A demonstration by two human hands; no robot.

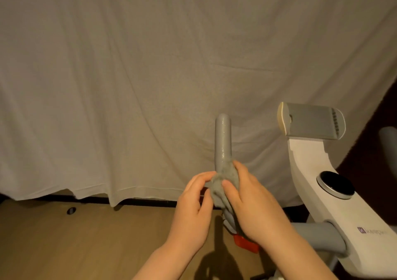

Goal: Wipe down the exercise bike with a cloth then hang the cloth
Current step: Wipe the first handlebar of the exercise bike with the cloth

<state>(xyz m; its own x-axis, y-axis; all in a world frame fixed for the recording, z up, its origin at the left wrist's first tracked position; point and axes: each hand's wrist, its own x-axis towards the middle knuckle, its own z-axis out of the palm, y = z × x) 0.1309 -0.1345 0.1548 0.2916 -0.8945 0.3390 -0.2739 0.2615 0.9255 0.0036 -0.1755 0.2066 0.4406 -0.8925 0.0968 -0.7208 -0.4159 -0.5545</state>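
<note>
- Pale fabric backdrop: a creased sheet hangs behind the whole scene, its hem ending just above the wooden floor.
- Exercise bike: the white frame with its round dial and grey top cradle stands at the right; nothing on these parts shows whether they have been wiped.
- Left handlebar grip: a grey upright bar at centre, glistening with droplets along its upper length, which suggests the cloth has already passed over it.
- Right hand: wraps the cloth around the lower part of the grip, fingers curled over the fabric and thumb laid across it.
- Left hand: curled beside the bar, fingertips pinching the loose edge of the cloth.
- Cloth: a grey rag bunched around the grip between both hands, touching the bar.
- Red part: a small red piece shows beneath the right hand; its function cannot be told.
- Progress, as a judgement: wiping is under way on the handlebar; the remaining bike surfaces may still need attention, and hanging the cloth is not yet done. No hook or rail is visible.
</note>
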